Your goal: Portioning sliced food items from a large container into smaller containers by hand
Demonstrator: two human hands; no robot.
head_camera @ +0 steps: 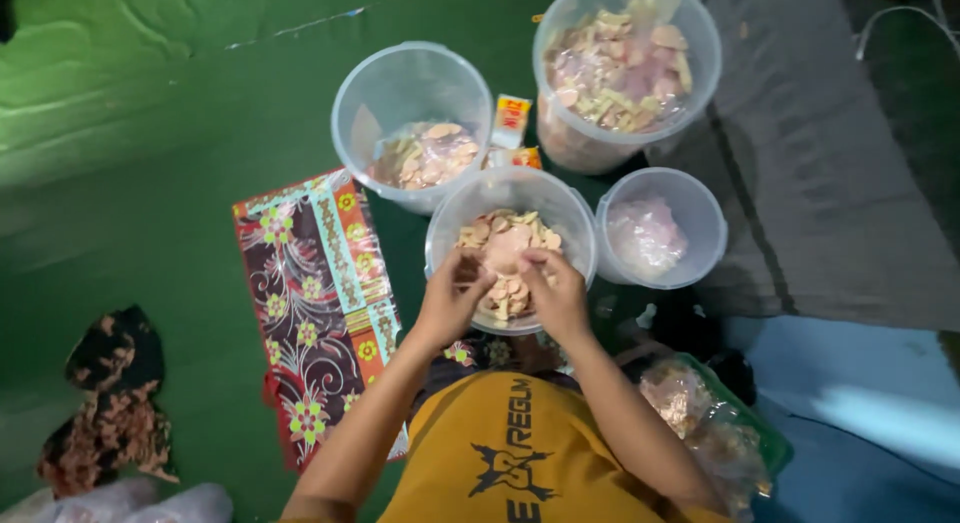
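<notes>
Both hands' fingers [470, 273] — inside tub [445, 218], touching crackers [505, 243]

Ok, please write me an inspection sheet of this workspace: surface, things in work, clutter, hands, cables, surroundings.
Surface: green floor mat, grey cloth at right.
Things in work: near tub of pale chips, both hands in it.
Clutter: three more clear tubs, patterned cloth, small packets, bagged chips.
Hands: left hand and right hand pinch chips; grip unclear.
Cables: white cord, top right.
Surroundings: dark floral fabric at left.
</notes>
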